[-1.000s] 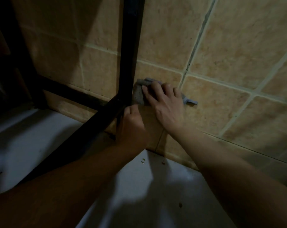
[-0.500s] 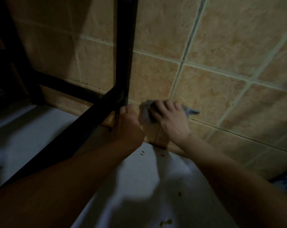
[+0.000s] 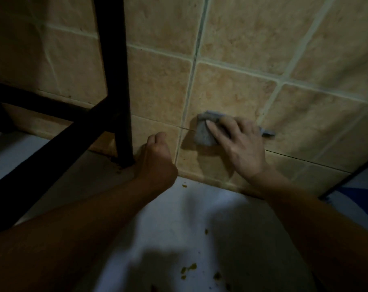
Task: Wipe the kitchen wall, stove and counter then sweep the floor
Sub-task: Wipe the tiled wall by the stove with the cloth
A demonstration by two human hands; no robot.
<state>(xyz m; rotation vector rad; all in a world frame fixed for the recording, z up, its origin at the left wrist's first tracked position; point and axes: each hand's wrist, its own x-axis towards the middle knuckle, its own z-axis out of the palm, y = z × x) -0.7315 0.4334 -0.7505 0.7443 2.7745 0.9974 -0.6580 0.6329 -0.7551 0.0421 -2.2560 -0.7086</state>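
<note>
My right hand [image 3: 240, 144] presses a grey cloth [image 3: 204, 133] flat against the tan tiled wall [image 3: 231, 89], just right of a vertical grout line and low above the counter. Its fingers lie spread and fairly straight over the cloth, and one cloth end sticks out past the hand on the right. My left hand [image 3: 157, 159] sits with curled fingers on the white counter [image 3: 200, 218], right beside the foot of a black metal frame leg [image 3: 119, 102]. I see nothing held in it.
The black frame's crossbars [image 3: 42, 148] run left and toward me over the counter. Greenish crumbs [image 3: 189, 268] lie scattered on the white surface near me, and one sits by the wall base [image 3: 184, 185]. A dark edge and a blue patch [image 3: 366, 175] show at far right.
My right hand has slid the cloth down and to the right along the wall, away from the black leg. My left hand has come off the frame and sits beside the leg's foot.
</note>
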